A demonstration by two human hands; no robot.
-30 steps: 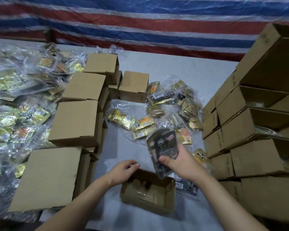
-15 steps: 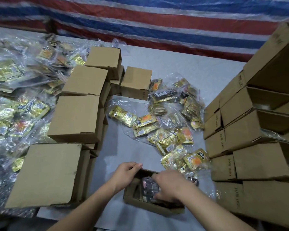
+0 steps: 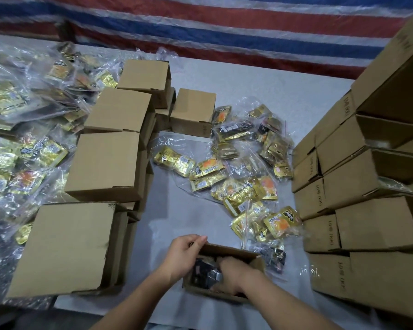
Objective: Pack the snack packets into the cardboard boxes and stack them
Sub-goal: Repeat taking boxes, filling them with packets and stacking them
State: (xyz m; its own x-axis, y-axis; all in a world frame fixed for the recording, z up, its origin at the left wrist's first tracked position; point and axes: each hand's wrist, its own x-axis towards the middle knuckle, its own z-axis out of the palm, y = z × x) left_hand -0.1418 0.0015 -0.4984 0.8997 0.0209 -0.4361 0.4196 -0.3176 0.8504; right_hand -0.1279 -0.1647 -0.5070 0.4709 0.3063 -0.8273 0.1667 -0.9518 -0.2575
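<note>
A small open cardboard box (image 3: 256, 262) sits on the grey table near the front edge. Inside it lies a dark bagged snack packet (image 3: 204, 272). My right hand (image 3: 234, 275) reaches down into the box and presses on the packet, fingers curled on it. My left hand (image 3: 184, 254) grips the box's near-left wall, thumb and fingers over the rim. Loose gold and orange snack packets (image 3: 243, 184) in clear bags lie scattered behind the box. Another dark packet (image 3: 273, 257) lies just right of the box.
Closed cardboard boxes (image 3: 105, 165) stand in stacks on the left, with more bagged packets (image 3: 22, 151) heaped beyond them. On the right a tall stack of boxes (image 3: 367, 186) lies on its side, mouths facing right. A striped tarp (image 3: 224, 27) hangs behind.
My right hand carried the dark packet down from above the box into it and now pushes it deeper. My left hand stayed on the box's wall.
</note>
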